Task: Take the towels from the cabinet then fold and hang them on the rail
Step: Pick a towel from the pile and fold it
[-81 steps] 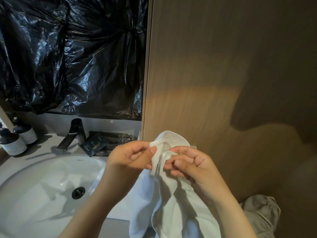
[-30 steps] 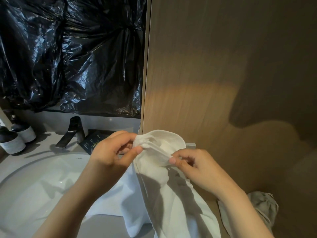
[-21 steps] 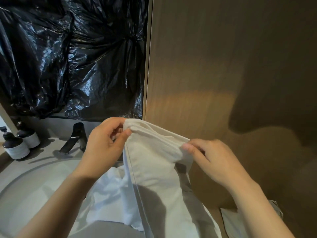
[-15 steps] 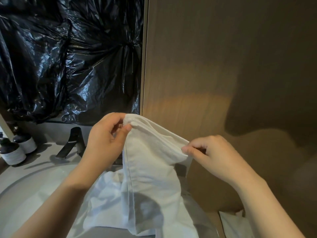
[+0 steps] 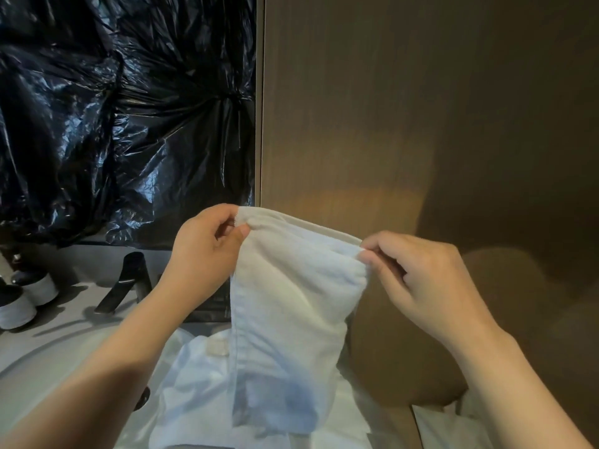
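A: Hand states?
B: The top left corner of the white towel is pinched by the left hand, thumb against curled fingers. The top right corner is pinched the same way by the right hand.
A: Towel position?
B: It is held up and stretched between both hands, above the right end of the worktop, in front of the wooden panel. Its lower part is hung down and bunched over the basin by the front edge.
A: Other items?
B: A dark faucet is seen at the back edge. Two bottles are set at the left edge. Black plastic sheeting is seen above the back edge.
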### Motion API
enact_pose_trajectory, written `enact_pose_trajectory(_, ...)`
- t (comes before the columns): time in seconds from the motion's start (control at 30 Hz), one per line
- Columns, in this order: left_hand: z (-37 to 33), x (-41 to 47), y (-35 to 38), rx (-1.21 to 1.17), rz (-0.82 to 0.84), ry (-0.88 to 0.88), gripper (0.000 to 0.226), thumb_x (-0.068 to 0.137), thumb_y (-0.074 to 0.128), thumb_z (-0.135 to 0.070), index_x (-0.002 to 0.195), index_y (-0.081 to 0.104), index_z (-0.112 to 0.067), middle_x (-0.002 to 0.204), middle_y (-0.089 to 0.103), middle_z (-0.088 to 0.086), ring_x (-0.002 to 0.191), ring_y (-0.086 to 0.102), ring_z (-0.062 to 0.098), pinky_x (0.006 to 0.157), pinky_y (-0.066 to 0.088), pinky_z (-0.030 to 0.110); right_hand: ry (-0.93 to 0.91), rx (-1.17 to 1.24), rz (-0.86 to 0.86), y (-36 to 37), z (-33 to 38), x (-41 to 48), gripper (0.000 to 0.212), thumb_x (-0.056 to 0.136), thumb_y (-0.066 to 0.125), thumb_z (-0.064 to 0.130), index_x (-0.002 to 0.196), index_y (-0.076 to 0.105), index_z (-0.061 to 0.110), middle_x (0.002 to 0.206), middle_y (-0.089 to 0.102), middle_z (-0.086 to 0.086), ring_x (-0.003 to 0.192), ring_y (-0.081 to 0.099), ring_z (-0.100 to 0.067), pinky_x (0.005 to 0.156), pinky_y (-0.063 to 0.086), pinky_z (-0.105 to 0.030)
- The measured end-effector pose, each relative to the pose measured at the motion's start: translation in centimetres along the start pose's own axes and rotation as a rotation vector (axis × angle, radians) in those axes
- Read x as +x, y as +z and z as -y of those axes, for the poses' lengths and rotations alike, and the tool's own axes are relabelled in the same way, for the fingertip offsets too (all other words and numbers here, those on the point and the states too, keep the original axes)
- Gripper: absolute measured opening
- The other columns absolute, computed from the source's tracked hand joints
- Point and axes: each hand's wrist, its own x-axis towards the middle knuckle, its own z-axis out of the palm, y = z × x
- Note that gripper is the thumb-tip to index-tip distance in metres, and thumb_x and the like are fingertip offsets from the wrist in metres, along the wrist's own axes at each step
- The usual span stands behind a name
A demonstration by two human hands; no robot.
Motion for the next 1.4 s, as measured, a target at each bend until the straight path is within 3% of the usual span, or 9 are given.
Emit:
enact_pose_trajectory(0.27,-0.8,1.5,0.2,-0.165,0.063,-0.055,0.016,0.095,0.056,-0.020,0.108,0.067,-0.020,0.096,0.068,-0.006,0.086,0.064,0.011,0.075,0.049,0.022,-0.026,-0.093,0.073,-0.7,-1.6,1.4,0.034,0.099,0.031,0.054,0.081,0.049,0.031,0.075,0.050,0.018,0.064,0.054,-0.003,0.052,0.042,-0.016)
enact_pose_trajectory(0.43,-1.1,2.4,-0.3,-0.238,0.239,-0.045,0.023,0.101,0.044,-0.028,0.113,0.063,-0.024,0.095,0.066,-0.011,0.076,0.060,-0.005,0.070,0.046,0.019,-0.069,-0.078,0.017,-2.2,-1.4,3.2,0.029,0.099,0.034,0.057,0.083,0.040,0.034,0.087,0.044,0.017,0.070,0.053,-0.004,0.053,0.042,-0.015)
enact_pose_trajectory(0.53,-1.2,2.6,0.0,-0.287,0.279,-0.101,0.026,0.102,0.038,-0.032,0.116,0.058,-0.025,0.106,0.063,-0.008,0.096,0.061,0.005,0.084,0.049,0.027,-0.011,0.025,-0.006,-3.2,-1.0,4.9,0.032,0.098,0.038,0.056,0.088,0.048,0.027,0.089,0.052,0.013,0.076,0.056,-0.007,0.059,0.051,-0.027)
enact_pose_trajectory(0.63,-1.5,2.4,0.9,-0.386,0.180,-0.160,0.023,0.103,0.037,-0.030,0.113,0.057,-0.024,0.103,0.062,-0.003,0.096,0.059,0.014,0.086,0.050,0.032,-0.005,0.004,-0.022,-4.5,-0.9,6.1,0.030,0.093,0.037,0.062,0.084,0.044,0.033,0.078,0.053,0.016,0.075,0.056,-0.002,0.053,0.044,-0.016)
enact_pose_trajectory(0.73,-2.0,2.4,1.6,-0.418,0.029,-0.129,0.019,0.103,0.039,-0.032,0.104,0.057,-0.027,0.094,0.060,-0.008,0.084,0.057,0.005,0.070,0.045,0.024,0.009,-0.112,0.010,-4.8,-1.1,6.5,0.033,0.086,0.032,0.069,0.080,0.040,0.037,0.070,0.051,0.018,0.078,0.054,0.008,0.043,0.034,-0.011)
enact_pose_trajectory(0.87,-2.4,3.2,1.4,-0.294,-0.152,0.006,0.015,0.105,0.036,-0.027,0.103,0.050,-0.022,0.085,0.055,-0.009,0.069,0.052,-0.005,0.059,0.039,0.011,-0.014,-0.074,-0.017,-3.7,-0.9,5.9,0.039,0.091,0.024,0.072,0.080,0.036,0.036,0.068,0.048,0.019,0.070,0.057,-0.001,0.042,0.036,-0.013)
enact_pose_trajectory(1.1,-2.1,3.6,1.2,-0.234,-0.224,0.121,0.011,0.104,0.038,-0.019,0.100,0.048,-0.018,0.074,0.050,-0.008,0.062,0.048,-0.008,0.055,0.039,0.006,0.109,0.317,-0.160,-1.5,-1.0,5.8,0.022,0.097,0.045,0.050,0.084,0.045,0.033,0.069,0.054,0.017,0.057,0.054,-0.009,0.046,0.035,-0.011)
enact_pose_trajectory(1.27,-1.9,3.5,1.4,-0.244,-0.206,0.056,0.011,0.104,0.038,-0.022,0.103,0.049,-0.020,0.083,0.053,-0.012,0.069,0.051,-0.016,0.058,0.038,0.000,-0.004,0.082,-0.101,-1.7,-1.8,5.3,0.029,0.096,0.041,0.054,0.080,0.048,0.031,0.063,0.050,0.016,0.066,0.057,-0.005,0.054,0.042,-0.012)
enact_pose_trajectory(1.4,-2.2,3.6,1.4,-0.235,-0.199,0.077,0.012,0.104,0.037,-0.023,0.104,0.049,-0.021,0.084,0.052,-0.014,0.073,0.051,-0.018,0.060,0.037,-0.002,-0.112,-0.040,-0.108,-1.1,-1.4,4.6,0.037,0.103,0.023,0.053,0.077,0.039,0.032,0.064,0.036,0.022,0.052,0.048,-0.006,0.045,0.029,-0.012)
